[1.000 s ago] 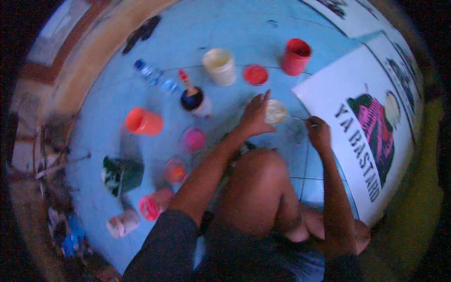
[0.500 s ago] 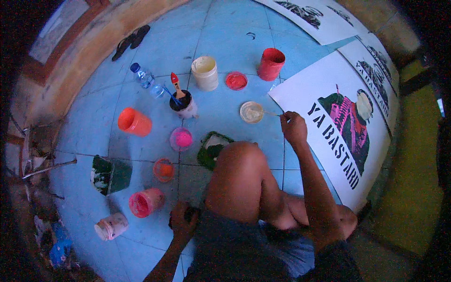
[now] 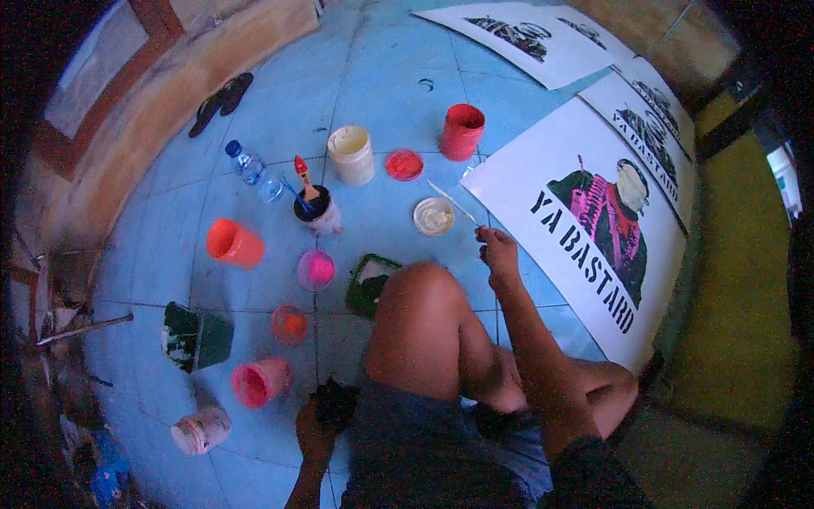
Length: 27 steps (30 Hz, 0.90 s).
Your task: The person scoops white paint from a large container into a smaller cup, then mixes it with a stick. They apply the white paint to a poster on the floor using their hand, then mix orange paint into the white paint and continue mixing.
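Note:
My right hand [image 3: 500, 256] pinches a thin paintbrush [image 3: 454, 202], its pale tip raised up and leftward. Just left of that brush lies a round lid [image 3: 421, 222] with cream paint in it. To the right, a white poster [image 3: 530, 157] carries a stencilled figure in black, pink and red over bold black lettering. Low beside my thigh, my left hand [image 3: 314, 434] is closed around a dark crumpled rag [image 3: 337, 402]; its fingers are partly hidden.
Across the blue tiles stand a cream paint tub [image 3: 351, 161], a red tub [image 3: 462, 136], a dark paint pot [image 3: 319, 219] holding brushes, an orange tub [image 3: 236, 244] and a tipped pink tub [image 3: 261, 383]. A green tray [image 3: 360, 299] sits by my knee. More posters [image 3: 564, 72] lie behind.
The brush has come off the cream paint lid and now points up and left. My right hand has drawn back slightly toward me. More of the dark rag shows at my left hand.

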### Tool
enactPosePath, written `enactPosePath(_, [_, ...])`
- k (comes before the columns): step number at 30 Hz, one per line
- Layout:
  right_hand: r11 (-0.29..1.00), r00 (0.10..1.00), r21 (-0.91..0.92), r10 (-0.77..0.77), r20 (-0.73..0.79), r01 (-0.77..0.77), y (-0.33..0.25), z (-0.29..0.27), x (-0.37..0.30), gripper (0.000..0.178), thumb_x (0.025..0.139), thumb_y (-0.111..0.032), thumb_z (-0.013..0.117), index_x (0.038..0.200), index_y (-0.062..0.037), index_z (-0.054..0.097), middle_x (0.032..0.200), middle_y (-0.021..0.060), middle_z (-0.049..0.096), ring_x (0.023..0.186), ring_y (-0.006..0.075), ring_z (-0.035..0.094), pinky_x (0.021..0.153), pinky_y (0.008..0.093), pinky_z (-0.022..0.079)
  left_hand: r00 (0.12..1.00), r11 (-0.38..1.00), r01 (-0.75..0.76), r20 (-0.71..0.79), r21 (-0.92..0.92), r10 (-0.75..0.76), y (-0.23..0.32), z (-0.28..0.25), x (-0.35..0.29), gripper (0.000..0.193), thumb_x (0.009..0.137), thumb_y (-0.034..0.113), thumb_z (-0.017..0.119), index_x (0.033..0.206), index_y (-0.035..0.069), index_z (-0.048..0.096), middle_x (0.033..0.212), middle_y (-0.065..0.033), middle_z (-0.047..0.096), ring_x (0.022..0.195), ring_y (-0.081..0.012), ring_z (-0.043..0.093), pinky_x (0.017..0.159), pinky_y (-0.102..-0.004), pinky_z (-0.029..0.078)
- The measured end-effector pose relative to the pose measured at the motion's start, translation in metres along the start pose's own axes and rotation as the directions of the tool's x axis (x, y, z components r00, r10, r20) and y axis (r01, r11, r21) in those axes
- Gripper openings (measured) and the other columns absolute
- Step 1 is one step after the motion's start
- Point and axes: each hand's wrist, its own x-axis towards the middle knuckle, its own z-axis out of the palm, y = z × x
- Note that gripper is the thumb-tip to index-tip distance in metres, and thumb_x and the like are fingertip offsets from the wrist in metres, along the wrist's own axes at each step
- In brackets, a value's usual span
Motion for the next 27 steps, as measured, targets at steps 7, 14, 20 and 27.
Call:
enactPosePath(7, [0.947,0.998,0.321,-0.030,0.052,0.012,-0.045,0.017,-0.057,0.023,0.093,-0.027,0.061,0.096,-0.0051,0.066,0.087,0.0007,0.059,0.056,0.0080,0.041,0.054,0.0244,0.037,0.897,0.992,-0.121,-0.431,-0.038,0.093,0.060,-0.024,0.031,0.047,0.087,0.023,0.069,0.126,0.001,0.053,0.118,-0.0113,0.061,0.105,-0.0242,0.060,0.091,-0.0385,0.048])
enactPosePath(14, [0.879,0.957,0.414,-0.285,0.061,0.236,-0.110,0.065,-0.129,0.020,0.096,-0.023,0.058,0.095,-0.0043,0.065,0.082,-0.0004,0.059,0.059,0.0066,0.043,0.056,0.0215,0.037,0.969,0.220,0.041,0.092,-0.975,0.228,0.210,0.022,0.120,0.045,0.093,0.025,0.061,0.130,0.003,0.049,0.120,-0.0061,0.059,0.106,-0.0198,0.059,0.095,-0.0369,0.046])
enactPosePath(20, [0.812,0.911,0.425,-0.401,-0.092,0.400,-0.149,0.084,-0.178,0.020,0.098,-0.017,0.056,0.089,-0.0013,0.063,0.080,-0.0018,0.059,0.070,0.0046,0.050,0.061,0.0218,0.041,0.906,0.221,0.216,0.279,-0.951,0.319,0.252,0.076,0.131,0.047,0.093,0.029,0.062,0.130,0.003,0.049,0.117,-0.0063,0.060,0.105,-0.0173,0.058,0.094,-0.0335,0.045])
enactPosePath(27, [0.812,0.847,0.255,-0.528,-0.065,0.526,-0.135,0.073,-0.199,0.014,0.096,-0.008,0.055,0.085,-0.0001,0.059,0.076,-0.0018,0.058,0.069,0.0048,0.049,0.062,0.0218,0.042,0.909,0.688,-0.173,0.154,-0.705,0.387,0.280,0.075,0.117,0.032,0.094,0.028,0.060,0.112,0.002,0.061,0.099,-0.0048,0.065,0.087,-0.0159,0.061,0.079,-0.0317,0.049])
